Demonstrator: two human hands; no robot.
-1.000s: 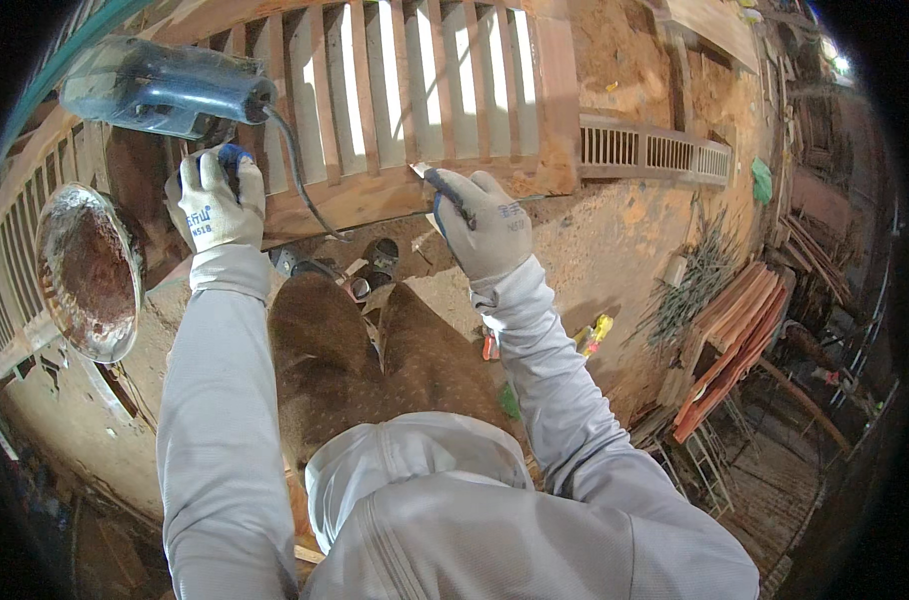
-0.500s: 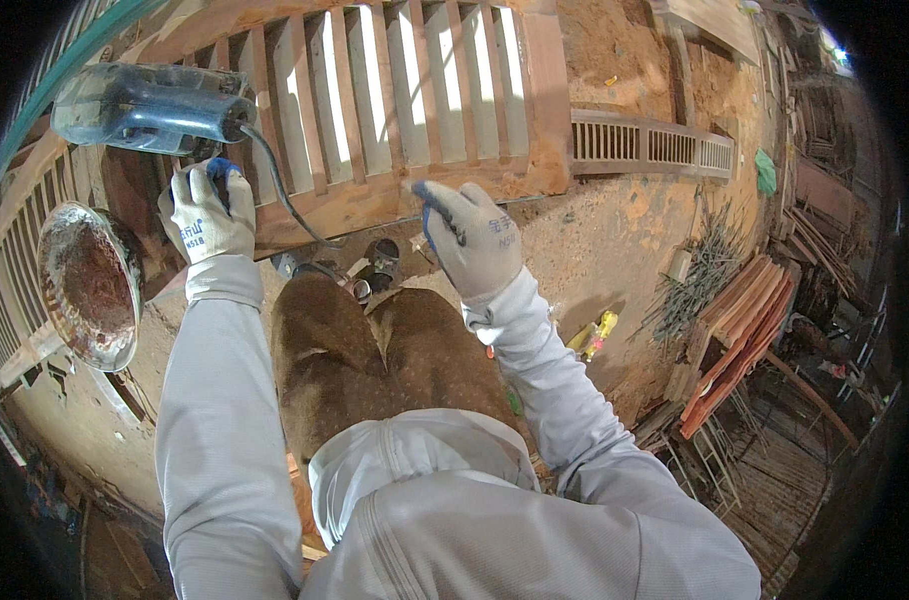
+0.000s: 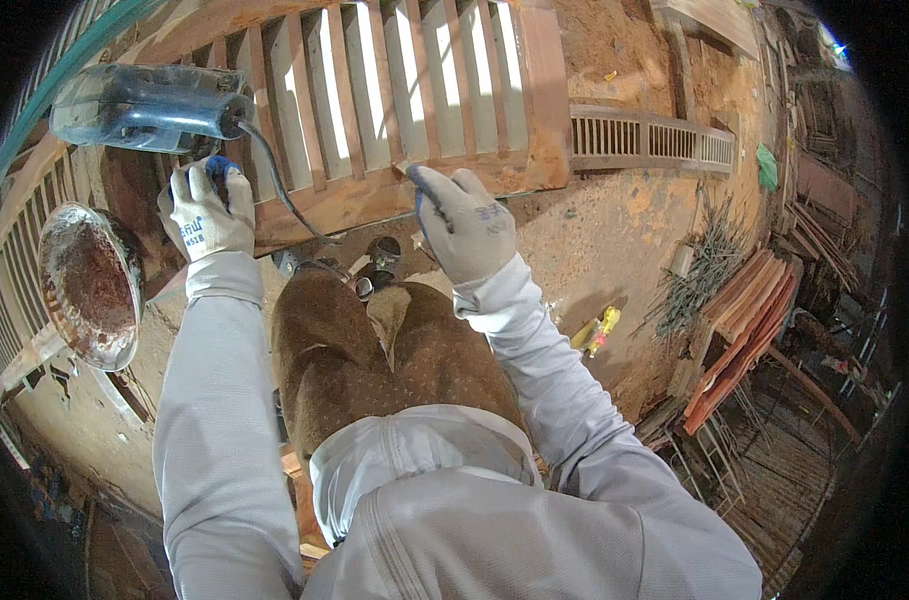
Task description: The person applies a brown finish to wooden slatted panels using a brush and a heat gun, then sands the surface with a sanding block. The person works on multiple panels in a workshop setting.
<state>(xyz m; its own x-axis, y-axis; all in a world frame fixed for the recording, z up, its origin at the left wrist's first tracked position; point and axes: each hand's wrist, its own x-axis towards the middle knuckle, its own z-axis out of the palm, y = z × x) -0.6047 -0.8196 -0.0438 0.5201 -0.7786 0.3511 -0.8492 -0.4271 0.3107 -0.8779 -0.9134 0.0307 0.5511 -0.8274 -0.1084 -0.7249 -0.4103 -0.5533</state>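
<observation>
My left hand [image 3: 211, 212], in a whitish glove with blue coating, rests at the near edge of a slatted wooden frame [image 3: 375, 195]. Its thumb and fingers are apart, and I see nothing between them. Just beyond it lies a clear blue plastic bottle-like housing [image 3: 160, 108] with a dark cable [image 3: 275, 180] coming out of its end. My gloved right hand [image 3: 465, 225] is closed over the frame's near rail, thumb and forefinger pinched together. A small tan tip shows at the fingertips; what it belongs to is hidden.
A round metal basin [image 3: 93, 285] with reddish-brown residue stands left of my left arm. Another slatted wooden panel [image 3: 655, 145] lies at the far right. Stacked reddish boards [image 3: 740, 340], a heap of thin sticks [image 3: 710, 265] and a yellow item [image 3: 600, 330] are on the right.
My right hand has shifted slightly left and toward me, still pinched. My left hand has stayed in nearly the same place.
</observation>
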